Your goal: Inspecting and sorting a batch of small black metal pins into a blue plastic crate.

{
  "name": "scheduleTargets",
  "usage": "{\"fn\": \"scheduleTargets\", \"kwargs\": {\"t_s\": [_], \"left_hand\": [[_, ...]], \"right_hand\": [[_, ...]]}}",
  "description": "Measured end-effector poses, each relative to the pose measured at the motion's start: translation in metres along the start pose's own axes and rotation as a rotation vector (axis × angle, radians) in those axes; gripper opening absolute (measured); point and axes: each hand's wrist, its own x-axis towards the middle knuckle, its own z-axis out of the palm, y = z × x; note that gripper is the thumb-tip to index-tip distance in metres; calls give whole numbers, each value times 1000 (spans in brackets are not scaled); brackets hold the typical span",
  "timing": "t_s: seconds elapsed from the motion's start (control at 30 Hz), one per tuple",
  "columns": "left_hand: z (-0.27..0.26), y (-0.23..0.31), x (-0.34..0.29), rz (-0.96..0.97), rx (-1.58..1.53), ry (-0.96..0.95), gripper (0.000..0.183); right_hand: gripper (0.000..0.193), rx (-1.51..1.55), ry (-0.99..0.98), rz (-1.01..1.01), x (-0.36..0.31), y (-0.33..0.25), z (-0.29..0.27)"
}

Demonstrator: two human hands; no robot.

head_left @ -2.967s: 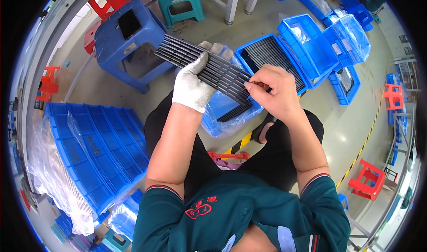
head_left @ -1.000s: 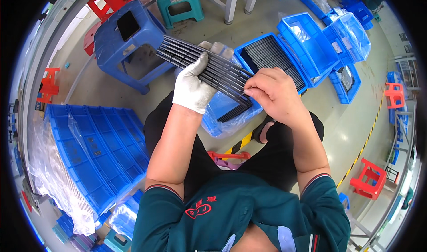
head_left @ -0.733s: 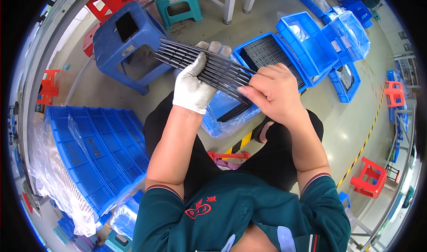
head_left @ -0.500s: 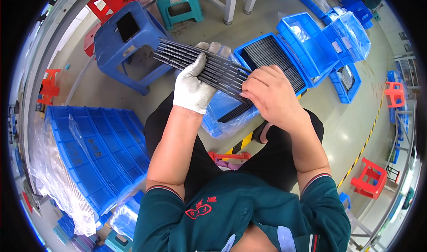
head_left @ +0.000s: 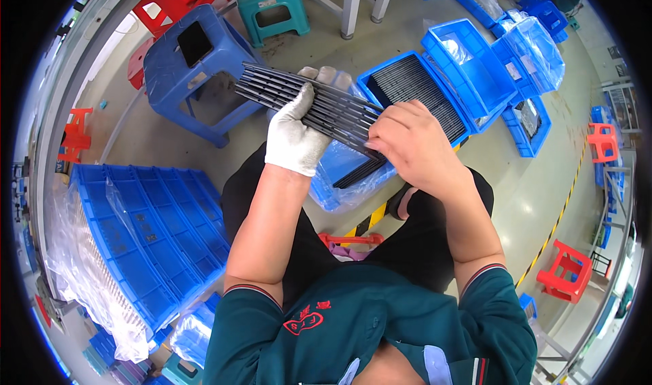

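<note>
A stack of long, thin black slatted strips (head_left: 292, 93) is held level above my lap. My left hand (head_left: 297, 135), in a white glove, grips the stack at its middle, thumb on top. My right hand (head_left: 407, 144), bare, pinches the right end of the stack with its fingertips. Under the hands a blue bin lined with clear plastic (head_left: 339, 174) holds more black strips. Just beyond my right hand another blue bin (head_left: 407, 79) is filled with rows of black strips.
A blue plastic stool (head_left: 190, 65) stands at the far left, with red stools (head_left: 170, 4) and a teal stool (head_left: 272, 4) behind. Stacked blue trays (head_left: 136, 229) wrapped in plastic lie on my left. More blue bins (head_left: 502, 52) and a red stool (head_left: 564, 276) stand on my right.
My right hand has slid along the right end of the strip stack, its fingers shifting from the top edge to pinching the end. My left hand holds steady.
</note>
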Motion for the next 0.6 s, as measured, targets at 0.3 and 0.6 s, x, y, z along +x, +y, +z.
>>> {"fn": "scheduleTargets", "kwargs": {"t_s": [0.3, 0.6], "left_hand": [[-1, 3, 3, 1, 20, -26, 21], [2, 4, 1, 12, 38, -26, 21]], "right_hand": [[14, 153, 267, 211, -2, -7, -6], [9, 323, 151, 249, -10, -1, 3]]}}
